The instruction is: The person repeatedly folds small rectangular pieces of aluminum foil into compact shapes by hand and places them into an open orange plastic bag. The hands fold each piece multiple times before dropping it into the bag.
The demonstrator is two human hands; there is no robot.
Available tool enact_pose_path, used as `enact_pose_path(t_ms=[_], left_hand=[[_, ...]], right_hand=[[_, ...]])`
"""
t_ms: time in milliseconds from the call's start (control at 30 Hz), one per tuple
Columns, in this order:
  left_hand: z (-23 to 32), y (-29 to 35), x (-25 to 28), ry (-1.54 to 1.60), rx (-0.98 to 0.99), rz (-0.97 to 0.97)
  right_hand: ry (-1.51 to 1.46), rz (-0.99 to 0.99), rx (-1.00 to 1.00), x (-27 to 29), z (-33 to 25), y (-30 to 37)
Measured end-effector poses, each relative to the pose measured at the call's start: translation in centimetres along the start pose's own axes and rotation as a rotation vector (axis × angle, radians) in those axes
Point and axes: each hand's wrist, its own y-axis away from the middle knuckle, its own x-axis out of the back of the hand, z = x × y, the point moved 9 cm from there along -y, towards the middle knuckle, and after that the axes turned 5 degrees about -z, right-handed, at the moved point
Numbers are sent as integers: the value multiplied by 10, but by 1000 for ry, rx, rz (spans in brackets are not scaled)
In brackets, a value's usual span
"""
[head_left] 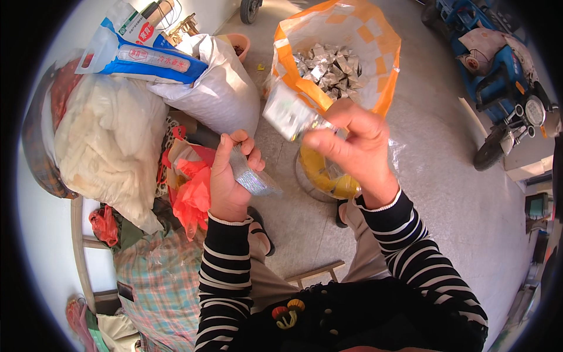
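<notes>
My right hand (363, 149) is raised before the large orange-and-white bag (389, 70). Between thumb and fingers it pinches a silver foil piece (286, 112), blurred at its near end. My left hand (229, 190) is curled around a small stack of shiny silver sheets (253, 179), held lower and to the left. Inside the open bag lies a heap of folded silver foil pieces (331, 67). Below my right hand, a round container with yellow in it (316, 170) is partly hidden.
At the left stand a full white sack (226, 88) with a blue-and-white plastic bag (146, 58) on top, a cream cloth bundle (108, 129) and a red plastic bag (193, 199). A plaid cloth (158, 276) lies nearer. A blue wheeled vehicle (498, 76) is at far right.
</notes>
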Motion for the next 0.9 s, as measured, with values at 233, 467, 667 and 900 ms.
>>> enact_pose_path(t_ms=[233,467,667,900], left_hand=[[-7,-4,14,16,60,94],[-18,-10,26,41,169,19],[-28,-8,28,149,221,3],[-22,-3,21,199,132,107]], right_hand=[[150,103,93,19,-27,-7],[-63,-355,640,-58,-143,74],[-137,-216,492,-43,-145,75],[-34,-253,742,-27,-126,50]])
